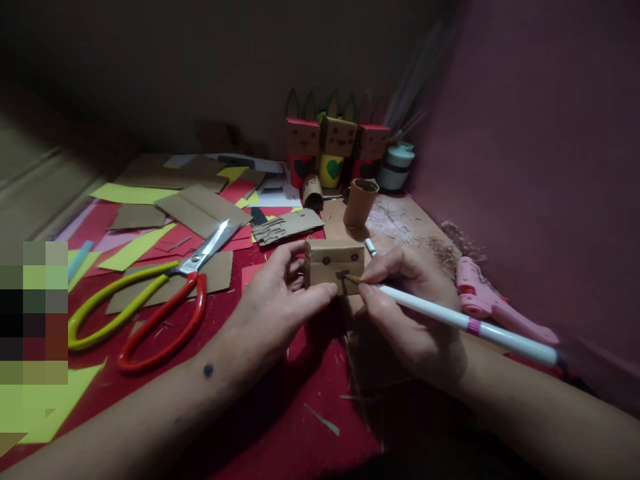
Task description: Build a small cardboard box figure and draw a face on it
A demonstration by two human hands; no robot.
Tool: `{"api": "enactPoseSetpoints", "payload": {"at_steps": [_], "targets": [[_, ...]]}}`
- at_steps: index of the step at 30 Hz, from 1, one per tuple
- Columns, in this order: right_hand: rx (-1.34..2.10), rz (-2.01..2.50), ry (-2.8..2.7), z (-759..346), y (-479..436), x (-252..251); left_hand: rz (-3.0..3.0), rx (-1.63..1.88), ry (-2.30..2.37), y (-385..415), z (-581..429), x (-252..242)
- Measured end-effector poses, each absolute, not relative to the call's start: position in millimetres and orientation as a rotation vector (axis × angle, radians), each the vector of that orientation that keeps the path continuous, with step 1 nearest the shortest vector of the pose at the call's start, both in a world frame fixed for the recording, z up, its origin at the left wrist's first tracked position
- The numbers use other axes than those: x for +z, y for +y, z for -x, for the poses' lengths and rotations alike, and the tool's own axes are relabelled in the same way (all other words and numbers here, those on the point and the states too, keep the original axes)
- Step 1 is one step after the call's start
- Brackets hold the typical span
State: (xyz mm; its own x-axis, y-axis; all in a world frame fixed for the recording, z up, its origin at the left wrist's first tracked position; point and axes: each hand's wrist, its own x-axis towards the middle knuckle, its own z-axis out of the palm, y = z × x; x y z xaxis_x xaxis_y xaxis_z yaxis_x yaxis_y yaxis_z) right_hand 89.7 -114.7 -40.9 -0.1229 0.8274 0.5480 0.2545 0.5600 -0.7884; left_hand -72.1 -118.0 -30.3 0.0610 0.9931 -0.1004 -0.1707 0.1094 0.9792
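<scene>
My left hand (280, 293) grips a small cardboard box (333, 257) by its left side, thumb along the lower front. Two dark eye dots and a dark mark below them show on the box's front. In my right hand (415, 300) is a white marker pen (430, 308) with a purple band, pinched near its brown tip. That tip touches the box at the dark mark. Behind the box stands an open cardboard tube (361, 203). Scissors (193, 263) with one yellow and one red handle lie open, left of my left hand.
Cardboard pieces (200, 207) and coloured paper (133, 193) cover the left of the red cloth (280, 413). At the back stand box-headed figures (337, 137) beside a pale blue jar (397, 167). A pink tool (493, 303), perhaps a glue gun, lies at right near shredded scraps (445, 250).
</scene>
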Motion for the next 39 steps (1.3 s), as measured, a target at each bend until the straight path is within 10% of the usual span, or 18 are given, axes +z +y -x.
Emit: {"api": "enactPoseSetpoints", "payload": {"at_steps": [39], "targets": [[0.884,0.882,-1.589,-96.7,-113.3,-41.2,-1.109,1.070,1.149,-115.9,79.3,-33.7]]}}
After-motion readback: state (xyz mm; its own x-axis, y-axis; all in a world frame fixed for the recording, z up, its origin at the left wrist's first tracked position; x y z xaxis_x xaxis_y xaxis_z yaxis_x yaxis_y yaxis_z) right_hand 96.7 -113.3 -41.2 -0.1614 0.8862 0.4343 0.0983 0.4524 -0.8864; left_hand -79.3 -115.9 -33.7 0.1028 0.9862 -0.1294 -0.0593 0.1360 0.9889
